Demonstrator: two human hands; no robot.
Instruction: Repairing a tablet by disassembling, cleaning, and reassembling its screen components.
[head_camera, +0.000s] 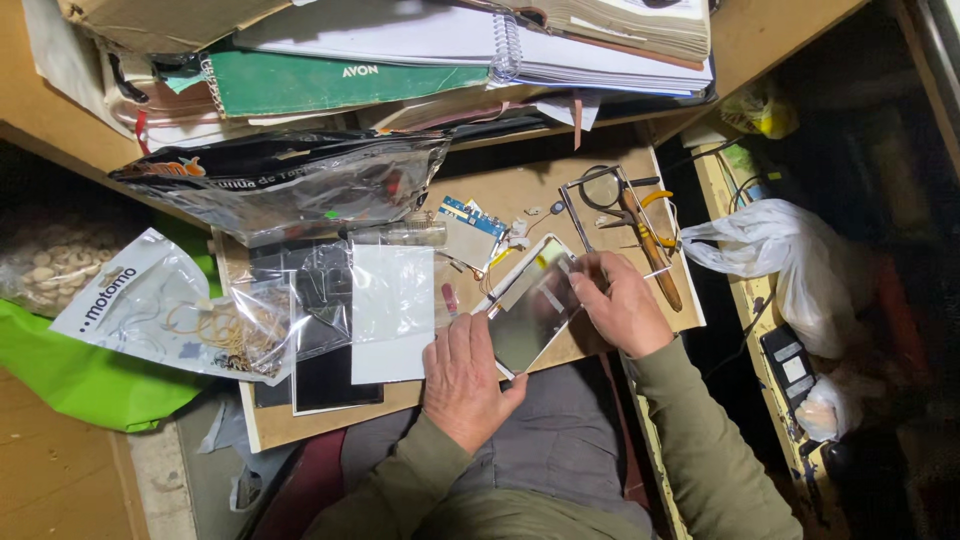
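Holding thin reflective panel (530, 315) flat on wooden board (520, 195) over lap. Left hand (462, 375) fingers together, pressing panel's lower edge. Right hand (622, 300) fingertips pinched at upper corner. Judgement: steady panel, lift gently, avoid flexing.

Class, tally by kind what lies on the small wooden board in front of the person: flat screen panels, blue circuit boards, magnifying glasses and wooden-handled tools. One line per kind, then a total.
Flat screen panels: 2, the panel between the left hand and right hand, and the dark panel
Blue circuit boards: 1
Magnifying glasses: 1
Wooden-handled tools: 1
Total: 5
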